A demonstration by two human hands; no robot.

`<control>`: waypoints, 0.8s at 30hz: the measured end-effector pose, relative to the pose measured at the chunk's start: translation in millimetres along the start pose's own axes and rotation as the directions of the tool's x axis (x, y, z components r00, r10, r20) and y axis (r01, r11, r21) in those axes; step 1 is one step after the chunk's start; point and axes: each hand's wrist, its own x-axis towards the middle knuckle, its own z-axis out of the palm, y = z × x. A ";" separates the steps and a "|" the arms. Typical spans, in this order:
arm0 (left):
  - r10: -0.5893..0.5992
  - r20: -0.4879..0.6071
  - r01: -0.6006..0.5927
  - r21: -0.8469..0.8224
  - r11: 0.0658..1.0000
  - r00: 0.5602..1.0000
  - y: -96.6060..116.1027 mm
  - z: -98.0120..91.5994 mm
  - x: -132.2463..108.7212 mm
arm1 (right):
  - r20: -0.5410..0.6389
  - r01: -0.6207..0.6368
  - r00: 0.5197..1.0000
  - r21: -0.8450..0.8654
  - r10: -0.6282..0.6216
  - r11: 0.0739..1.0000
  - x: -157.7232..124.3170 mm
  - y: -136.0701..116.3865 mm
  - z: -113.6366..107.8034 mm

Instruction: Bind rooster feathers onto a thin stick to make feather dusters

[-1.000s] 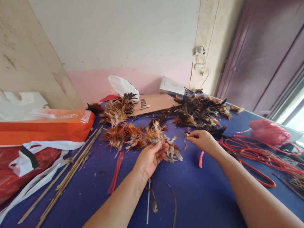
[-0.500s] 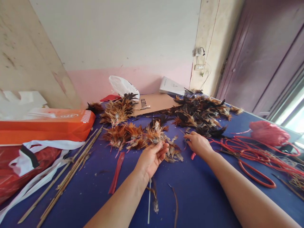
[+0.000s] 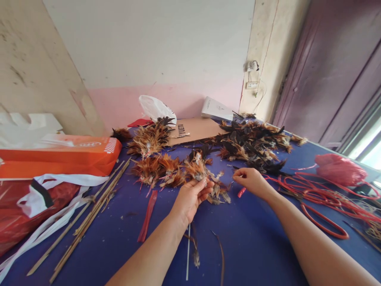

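My left hand (image 3: 193,195) is closed, thumb pressed on the fingers, around the base of a bunch of brown feathers (image 3: 196,170). A white stick (image 3: 188,254) shows below that wrist, beside loose feathers (image 3: 195,252). To the right, my right hand (image 3: 250,180) is curled in a pinch above the blue table; whatever its fingertips hold, if anything, is too small to make out. A short pink strip (image 3: 241,192) is just under this hand. Behind it spreads a heap of black and brown feathers (image 3: 253,143). More tied feather bunches (image 3: 159,169) lie left of my left hand.
At the right are a ball of pink plastic twine (image 3: 341,170), tangled pink strands and red-handled scissors (image 3: 324,224). Thin wooden sticks (image 3: 89,222) and an orange bag (image 3: 59,157) lie left. A flat cardboard sheet (image 3: 198,129) is at the back, and a red ribbon (image 3: 148,216) nearer.
My right hand has drawn slightly down and away from the feather heap, its fingers more curled. My left hand keeps its hold on the feathers. The view has shifted a little.
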 end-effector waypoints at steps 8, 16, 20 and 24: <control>0.235 0.049 -0.237 0.343 0.909 0.971 -2.7 5.2 -1.2 | 0.414 -0.218 0.906 0.627 -0.084 0.748 -12.4 -25.0 6.5; 0.339 0.256 -0.424 0.500 0.755 0.905 -10.6 2.1 2.8 | 0.561 -0.294 0.820 0.587 -0.117 0.754 -20.6 -35.4 13.3; 0.299 0.303 -0.422 0.551 0.720 0.905 -6.3 5.5 -1.6 | 0.548 -0.296 0.832 0.566 -0.083 0.769 -21.1 -37.9 13.2; 0.208 0.311 -0.357 0.574 0.737 0.928 -5.7 5.8 -3.6 | 0.536 -0.280 0.840 0.560 -0.084 0.780 -20.6 -40.2 12.3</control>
